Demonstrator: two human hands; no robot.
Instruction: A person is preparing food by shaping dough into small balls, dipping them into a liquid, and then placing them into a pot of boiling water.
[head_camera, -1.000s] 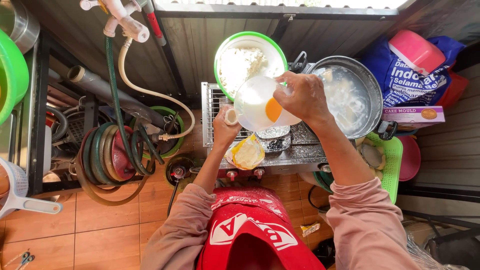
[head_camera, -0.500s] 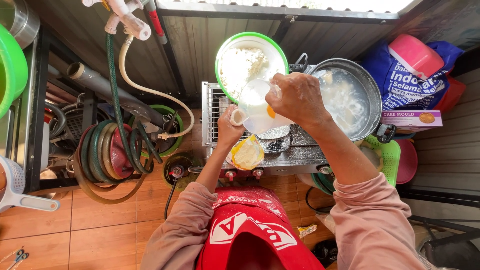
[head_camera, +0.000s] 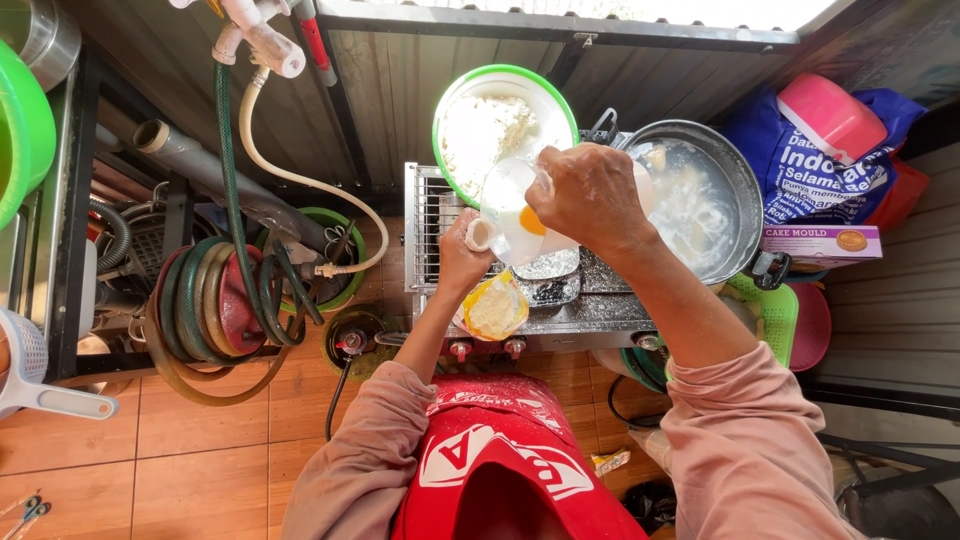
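My left hand (head_camera: 463, 252) grips the handle of a white plastic jug (head_camera: 508, 222) held above a small gas stove (head_camera: 590, 312). My right hand (head_camera: 590, 195) is closed over the jug's top and rim, hiding much of its opening. Something orange (head_camera: 532, 221) shows inside the jug, just under my right fingers. Behind the jug stands a green-rimmed bowl (head_camera: 452, 110) holding a white crumbly mass. A metal pot (head_camera: 745, 190) with cloudy white liquid sits to the right, and a small plastic bag of pale powder (head_camera: 494, 306) lies on the stove's front.
A wire rack (head_camera: 425, 225) lies on the stove's left side. Coiled hoses (head_camera: 215, 300) and pipes fill the left. A blue printed bag (head_camera: 800, 170), a pink lid (head_camera: 828, 115), a cardboard box (head_camera: 820, 243) and a green basket (head_camera: 768, 312) crowd the right. A white ladle (head_camera: 40, 385) sits at the far left.
The jug has dropped slightly and shifted left. My right hand has come further over its opening, so less of the white inside shows.
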